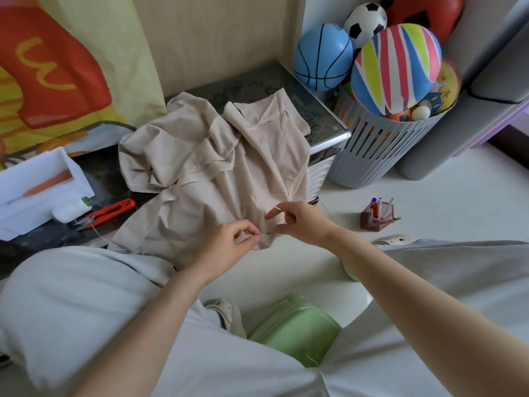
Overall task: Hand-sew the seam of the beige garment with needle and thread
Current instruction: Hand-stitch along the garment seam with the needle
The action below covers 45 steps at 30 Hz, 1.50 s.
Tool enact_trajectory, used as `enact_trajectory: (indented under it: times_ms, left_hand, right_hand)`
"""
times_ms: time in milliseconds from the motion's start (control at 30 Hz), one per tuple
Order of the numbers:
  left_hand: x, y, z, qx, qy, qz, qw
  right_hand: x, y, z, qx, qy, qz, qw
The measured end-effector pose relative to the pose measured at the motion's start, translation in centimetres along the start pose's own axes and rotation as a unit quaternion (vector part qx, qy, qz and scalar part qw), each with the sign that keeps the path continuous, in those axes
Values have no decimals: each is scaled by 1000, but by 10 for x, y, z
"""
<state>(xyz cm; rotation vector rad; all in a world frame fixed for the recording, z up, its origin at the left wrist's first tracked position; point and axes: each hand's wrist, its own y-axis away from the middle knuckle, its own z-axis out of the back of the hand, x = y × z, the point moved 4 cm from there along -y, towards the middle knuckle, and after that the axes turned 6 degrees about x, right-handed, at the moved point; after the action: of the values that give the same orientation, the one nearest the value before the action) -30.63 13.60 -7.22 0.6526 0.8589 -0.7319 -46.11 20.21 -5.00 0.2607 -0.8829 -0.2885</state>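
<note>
The garment (206, 167) hung over the front edge of the desk (252, 84). The left hand (229, 245) pinched its lower hem. The right hand (300, 222) curled just beside; its hold could not be determined. Risk: 1 slack pinch would probably shift the seam and misplace stitches.

bright, soft, even daylight, no hard shadows. only faint shade under the beige garment (217, 173). white floor (429, 196) on the right nearly washed out. glare streak on the chrome table edge (332, 140). wide-angle bending at the edges, far-right striped ball (396, 68) stretched, slightly smeared. near trousers (86, 310) soft.
</note>
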Motion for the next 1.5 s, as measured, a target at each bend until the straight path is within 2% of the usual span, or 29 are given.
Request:
enact_trajectory:
  times_ms: [333, 633, 933, 1133, 1200, 1300, 1500]
  left_hand:
    - [3, 0, 2, -5, 11, 1, 1000]
    - [1, -1, 2, 5, 41, -2, 999]
    - [0, 3, 2, 12, 32, 2, 999]
    - [3, 3, 2, 18, -5, 14, 1000]
    - [2, 3, 2, 15, -10, 13, 1000]
    - [1, 2, 3, 10, 1, 15, 1000]
    - [2, 2, 4, 4, 8, 15, 1000]
  right_hand:
    - [-4, -8, 4, 20, 55, -47, 997]
    - [25, -25, 12, -2, 76, 2, 997]
    - [45, -35, 14, -73, 35, 48, 996]
    - [47, -38, 30, -153, 1, 34, 988]
    - [44, -38, 33, -157, 1, 22, 987]
    - [37, -35, 28, -116, 22, 27, 993]
    - [11, -26, 7, 32, 38, 15, 999]
